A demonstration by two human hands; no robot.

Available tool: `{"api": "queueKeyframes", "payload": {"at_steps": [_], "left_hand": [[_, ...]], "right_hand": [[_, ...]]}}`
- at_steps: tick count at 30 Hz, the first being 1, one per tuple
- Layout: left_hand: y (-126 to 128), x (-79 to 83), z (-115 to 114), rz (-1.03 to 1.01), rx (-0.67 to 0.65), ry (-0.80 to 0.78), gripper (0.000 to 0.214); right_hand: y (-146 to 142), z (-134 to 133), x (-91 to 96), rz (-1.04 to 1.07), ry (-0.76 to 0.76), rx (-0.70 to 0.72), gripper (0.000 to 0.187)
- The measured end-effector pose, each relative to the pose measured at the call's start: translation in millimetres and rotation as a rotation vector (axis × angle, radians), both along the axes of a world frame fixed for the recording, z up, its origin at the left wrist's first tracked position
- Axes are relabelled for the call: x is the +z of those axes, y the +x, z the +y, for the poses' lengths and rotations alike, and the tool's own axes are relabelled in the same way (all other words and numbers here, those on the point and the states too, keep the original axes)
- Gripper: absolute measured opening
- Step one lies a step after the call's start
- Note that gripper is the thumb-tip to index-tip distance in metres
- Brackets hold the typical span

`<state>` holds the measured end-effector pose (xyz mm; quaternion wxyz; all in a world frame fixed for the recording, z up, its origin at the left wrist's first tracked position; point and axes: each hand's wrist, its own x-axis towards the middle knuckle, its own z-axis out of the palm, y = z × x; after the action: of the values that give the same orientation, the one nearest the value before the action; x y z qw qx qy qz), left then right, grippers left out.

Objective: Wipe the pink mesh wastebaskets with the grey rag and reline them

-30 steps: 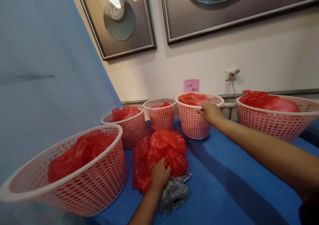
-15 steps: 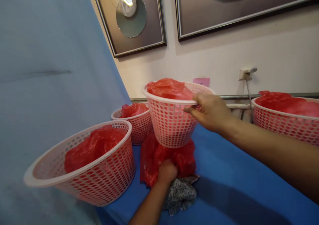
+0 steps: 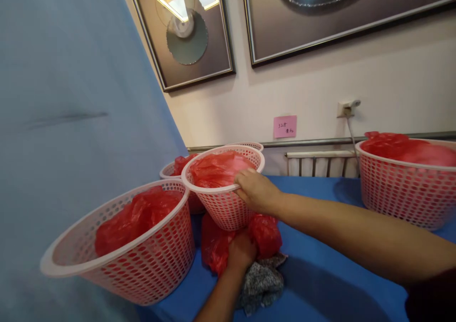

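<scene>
Head view shows your right hand (image 3: 253,190) gripping the basket (image 3: 221,207) by its rim, at nine o'clock from it and eleven from your left hand (image 3: 242,251), which touches the bag (image 3: 266,236), fingers hidden, grip unclear.

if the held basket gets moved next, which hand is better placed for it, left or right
Right, most likely: the right hand has its grip on the rim of the held basket, while the left hand is lower, in among the red plastic.
</scene>
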<state>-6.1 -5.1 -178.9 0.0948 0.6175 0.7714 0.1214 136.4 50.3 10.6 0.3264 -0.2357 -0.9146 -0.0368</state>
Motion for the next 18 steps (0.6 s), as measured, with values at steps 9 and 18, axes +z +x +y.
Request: {"api": "queueKeyframes", "payload": {"at_steps": [9, 18], "left_hand": [[1, 4.8, 4, 0.021, 0.012, 0.043, 0.036], [0, 0.7, -2, 0.005, 0.009, 0.189, 0.046]], "right_hand": [[-4, 0, -17.3, 0.237, 0.001, 0.075, 0.019], [82, -35, -54.4, 0.353, 0.072, 0.044, 0.040]]}}
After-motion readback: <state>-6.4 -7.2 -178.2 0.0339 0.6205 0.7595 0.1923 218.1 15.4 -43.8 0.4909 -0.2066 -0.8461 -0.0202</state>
